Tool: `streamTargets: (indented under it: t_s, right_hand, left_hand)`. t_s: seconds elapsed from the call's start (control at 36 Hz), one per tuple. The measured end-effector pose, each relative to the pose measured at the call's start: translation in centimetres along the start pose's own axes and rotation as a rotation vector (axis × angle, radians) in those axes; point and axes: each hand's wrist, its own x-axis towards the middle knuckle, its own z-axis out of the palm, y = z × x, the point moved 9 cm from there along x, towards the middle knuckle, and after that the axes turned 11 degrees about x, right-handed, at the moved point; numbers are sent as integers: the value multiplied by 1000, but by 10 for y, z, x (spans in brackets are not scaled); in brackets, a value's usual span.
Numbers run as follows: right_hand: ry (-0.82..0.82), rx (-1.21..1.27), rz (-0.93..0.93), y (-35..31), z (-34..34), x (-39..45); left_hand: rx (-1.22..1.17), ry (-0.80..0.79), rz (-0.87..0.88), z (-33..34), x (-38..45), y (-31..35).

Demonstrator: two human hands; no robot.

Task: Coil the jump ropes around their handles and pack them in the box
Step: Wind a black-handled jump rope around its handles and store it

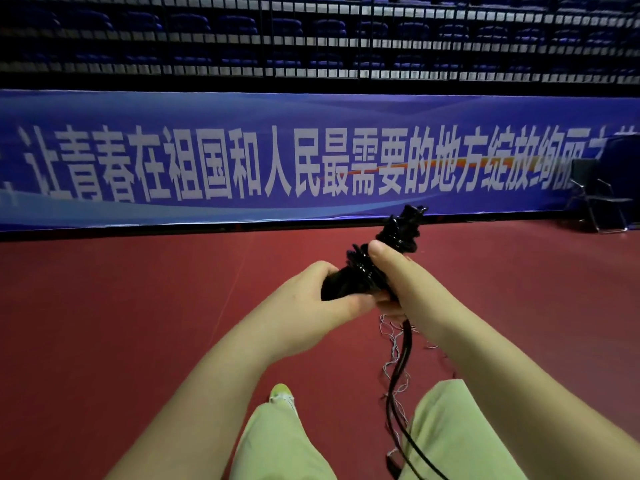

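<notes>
A black jump rope (pixel 401 230) is wound in glossy coils around its black handles, held up in front of me and tilted up to the right. My left hand (pixel 311 299) grips the lower end of the handles. My right hand (pixel 391 271) holds the coiled middle, thumb pressed on top of the coils. The loose rope tail (pixel 403 358) hangs down between my legs toward the floor, with thin pale threads tangled beside it. No box is in view.
I stand on a red sports floor (pixel 121 323). A blue banner (pixel 311 161) with white characters runs along the barrier ahead, with dark seating above. A black folding chair (pixel 599 195) stands at the right. My pale green trousers and one shoe (pixel 281 393) show below.
</notes>
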Motion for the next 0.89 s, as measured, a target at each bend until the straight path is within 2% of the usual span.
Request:
streamTargets:
  t_s: [0.08,0.19,0.25,0.33,0.39,0.47,0.56,0.61,0.67,0.75,0.89]
  right_hand:
    - [-47,-20,-52,-4,-1,-8]
    - [-192,158,-151,-12,6,-21]
    - [-276,226,-203,-18,14,-25]
    - [-280,245,-179,-14,14,-22]
    - [-235,220,-160,-12,7,-19]
    - [-257,174,-137,-14,5,-20]
    - [-267,31,-133,-12,3,-20]
    - [-219,-29,-125,-12,0,-18]
    - [-157,-101,-108,-9,-5,-17]
    - [-127,-144,-49,2,-5,-14]
    - [-59,-178,46,20,-11,-5]
  left_hand:
    - [-358,-274,76,21,-3,-1]
    - [-1043,-797,243,56,-28,21]
    - [-1211,-1001,306,69,-41,37]
    - [-1344,-1125,339,78,-53,54]
    - [-1432,-1183,274,81,-53,55]
    - [-1381,-1103,170,75,-44,45]
    - [-1191,-844,19,71,-27,26]
    - [-1108,-722,-37,66,-20,19]
    - [-984,-560,-43,58,-12,12]
    - [-599,-249,-66,36,0,-7]
    - [-247,-111,-21,28,5,-6]
